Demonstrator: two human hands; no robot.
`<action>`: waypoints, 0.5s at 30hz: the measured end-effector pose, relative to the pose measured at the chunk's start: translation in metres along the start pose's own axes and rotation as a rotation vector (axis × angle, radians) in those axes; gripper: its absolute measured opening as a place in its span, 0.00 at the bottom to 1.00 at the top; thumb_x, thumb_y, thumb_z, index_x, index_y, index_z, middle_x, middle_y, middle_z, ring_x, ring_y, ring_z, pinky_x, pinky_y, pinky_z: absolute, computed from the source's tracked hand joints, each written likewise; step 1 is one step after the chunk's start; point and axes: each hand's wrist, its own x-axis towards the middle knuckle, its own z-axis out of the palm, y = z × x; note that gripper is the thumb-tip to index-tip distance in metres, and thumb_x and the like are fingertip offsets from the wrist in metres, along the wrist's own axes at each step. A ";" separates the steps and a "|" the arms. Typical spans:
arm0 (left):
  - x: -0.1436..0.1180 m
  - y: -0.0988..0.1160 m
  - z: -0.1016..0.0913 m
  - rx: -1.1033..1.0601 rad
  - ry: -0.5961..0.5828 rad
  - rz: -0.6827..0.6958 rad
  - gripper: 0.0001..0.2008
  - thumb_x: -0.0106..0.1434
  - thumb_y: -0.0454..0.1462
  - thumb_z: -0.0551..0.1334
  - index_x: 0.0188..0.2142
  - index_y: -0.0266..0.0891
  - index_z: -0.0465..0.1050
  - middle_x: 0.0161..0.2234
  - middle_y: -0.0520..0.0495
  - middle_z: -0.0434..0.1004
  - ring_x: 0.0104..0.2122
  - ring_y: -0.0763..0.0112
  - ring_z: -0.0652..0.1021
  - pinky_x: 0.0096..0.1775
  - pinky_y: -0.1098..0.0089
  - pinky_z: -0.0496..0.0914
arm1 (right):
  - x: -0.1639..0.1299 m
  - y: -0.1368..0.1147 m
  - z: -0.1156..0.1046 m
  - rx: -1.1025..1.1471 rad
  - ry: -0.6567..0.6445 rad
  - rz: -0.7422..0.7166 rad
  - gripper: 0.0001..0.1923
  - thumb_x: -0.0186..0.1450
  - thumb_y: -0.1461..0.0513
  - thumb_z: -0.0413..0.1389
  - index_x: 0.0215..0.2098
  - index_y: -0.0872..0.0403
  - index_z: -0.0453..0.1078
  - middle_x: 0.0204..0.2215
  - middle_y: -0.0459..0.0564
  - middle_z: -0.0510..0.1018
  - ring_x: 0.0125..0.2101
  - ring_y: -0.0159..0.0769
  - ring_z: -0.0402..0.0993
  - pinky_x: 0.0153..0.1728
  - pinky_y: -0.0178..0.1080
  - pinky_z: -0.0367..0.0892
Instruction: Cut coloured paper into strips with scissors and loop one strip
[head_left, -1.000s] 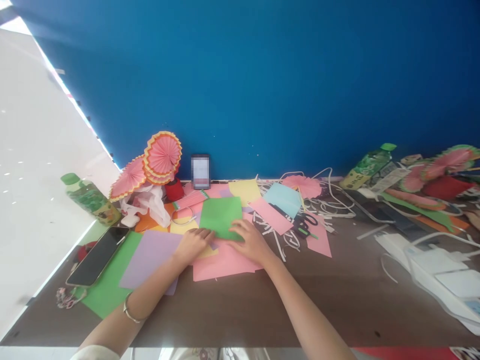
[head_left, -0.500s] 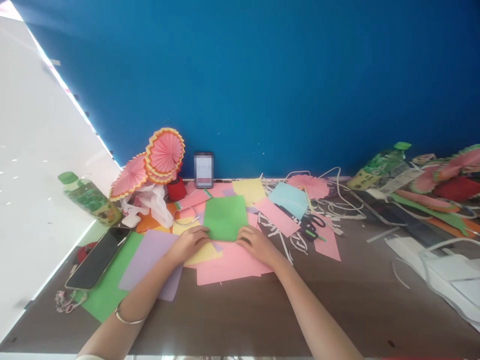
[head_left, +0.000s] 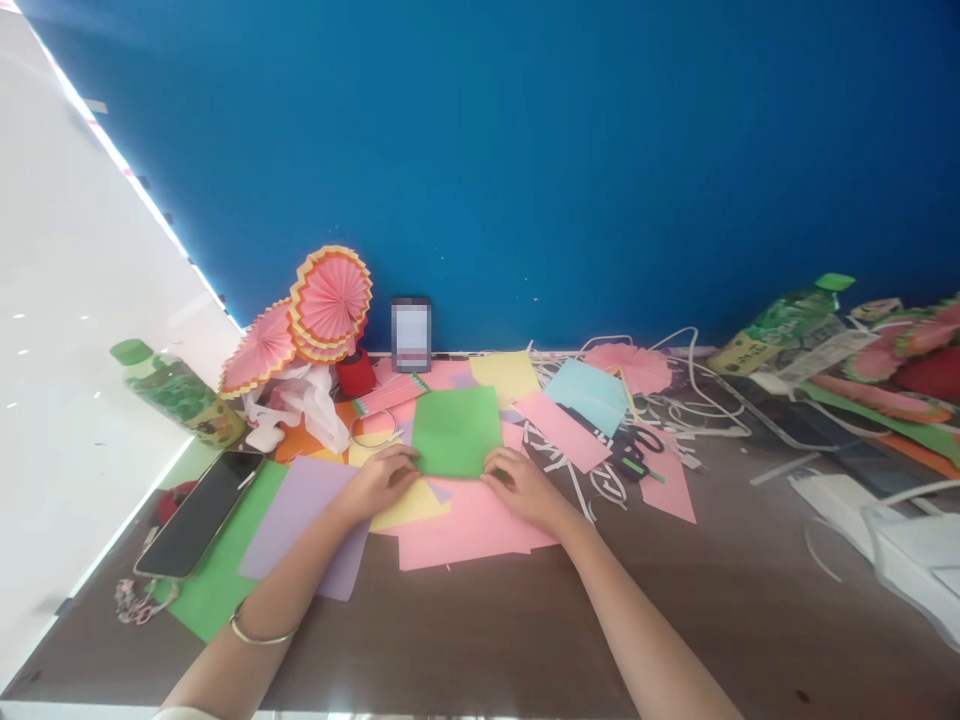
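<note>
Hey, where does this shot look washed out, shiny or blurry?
Head view: the white surface at left is nearly blown out; head view: pale sheen near the front edge of the table; head view: the white blocks at far right look smeared, the upright phone's screen pixelated, the green paper clearer-edged.

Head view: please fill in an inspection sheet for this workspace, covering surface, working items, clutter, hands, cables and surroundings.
Surface: dark brown table, its middle overlaid with pink sheets and other coloured papers.
Working items: small green sheet, lying over other papers.
Clutter: scissors among white strips; phone at left, partly on a larger green sheet; green-capped bottle at left, another at right.
Hands: left hand at the small sheet's near-left corner, right hand at its near-right; grip unclear.
Cables: white cables, looping across the right side.
Surroundings: blue panel behind; pleated paper fans at left rear.
</note>
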 end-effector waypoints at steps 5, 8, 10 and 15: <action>0.002 -0.001 0.004 0.013 0.037 -0.003 0.06 0.60 0.37 0.56 0.30 0.39 0.69 0.39 0.44 0.72 0.40 0.68 0.73 0.43 0.64 0.69 | 0.001 0.000 -0.001 0.009 0.001 0.030 0.09 0.63 0.57 0.48 0.30 0.52 0.66 0.34 0.50 0.70 0.37 0.37 0.67 0.40 0.42 0.63; 0.004 -0.005 0.005 0.012 0.080 0.026 0.07 0.62 0.37 0.54 0.33 0.38 0.70 0.39 0.44 0.71 0.40 0.69 0.73 0.43 0.64 0.69 | 0.001 0.000 -0.005 -0.028 0.019 0.035 0.10 0.63 0.57 0.48 0.29 0.51 0.66 0.33 0.49 0.70 0.37 0.38 0.67 0.39 0.42 0.63; 0.005 -0.008 0.007 0.022 0.102 0.055 0.08 0.63 0.36 0.53 0.34 0.38 0.70 0.38 0.44 0.71 0.39 0.69 0.72 0.43 0.64 0.68 | 0.001 -0.002 -0.008 -0.064 0.020 0.031 0.10 0.63 0.57 0.48 0.28 0.51 0.67 0.32 0.49 0.71 0.36 0.37 0.67 0.38 0.41 0.63; 0.005 -0.016 0.009 0.092 0.073 0.106 0.10 0.64 0.36 0.51 0.36 0.38 0.71 0.36 0.44 0.71 0.39 0.68 0.71 0.43 0.63 0.68 | -0.003 -0.013 -0.010 -0.106 -0.112 0.068 0.11 0.61 0.57 0.51 0.24 0.51 0.69 0.28 0.47 0.71 0.28 0.33 0.66 0.30 0.37 0.62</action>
